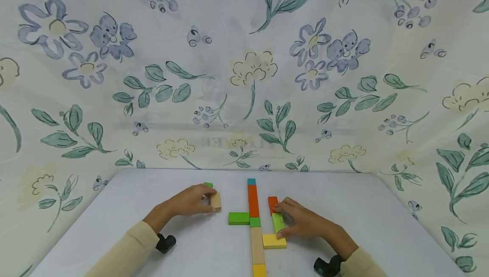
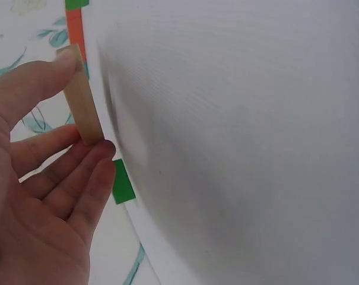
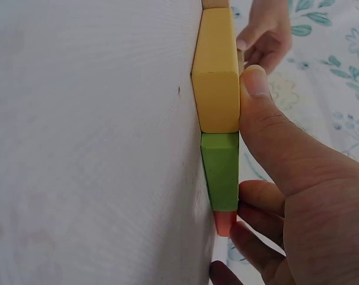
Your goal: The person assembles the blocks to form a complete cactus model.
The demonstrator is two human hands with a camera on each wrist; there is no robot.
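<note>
My left hand (image 1: 195, 200) pinches a plain wooden block (image 1: 215, 201) between thumb and fingers, left of the block layout. A green block (image 1: 208, 184) lies just behind that hand, partly hidden by it. The right hand (image 1: 302, 219) rests at a short column of blocks. Its thumb touches the yellow block (image 3: 216, 101). The fingertips sit by the light green block (image 3: 222, 169) and the orange block (image 3: 225, 223), which line up end to end with the yellow one. In the left wrist view the plain block (image 2: 84, 101) shows between thumb and fingertips.
A long row runs down the middle of the white table (image 1: 183, 251): blue block (image 1: 251, 181), orange-red length (image 1: 253, 200), small green block (image 1: 255, 222), plain wooden length (image 1: 257, 245) and yellow block (image 1: 259, 270). Another green block (image 1: 238, 218) juts left. Floral cloth (image 1: 244, 132) hangs behind.
</note>
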